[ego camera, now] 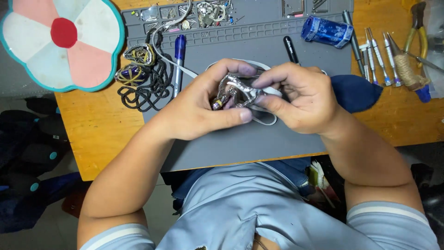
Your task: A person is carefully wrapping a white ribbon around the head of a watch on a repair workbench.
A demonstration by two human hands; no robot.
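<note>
My left hand [203, 109] and my right hand [300, 97] meet over the grey work mat [277, 139], both gripping a small bundle of silvery wire [238, 90] with a tiny plug end. The thumbs and forefingers pinch the bundle from both sides. A white band [266, 121] loops under my hands on the mat. A dark blue cloth [356, 92] lies under my right wrist.
A black coiled cable [148, 88], two small wound coils and a blue pen [179, 55] lie left of my hands. A black pen, a blue crumpled wrapper [326, 31], several screwdrivers [374, 55] and pliers sit at the right. A flower-shaped mat [62, 41] rests at the far left.
</note>
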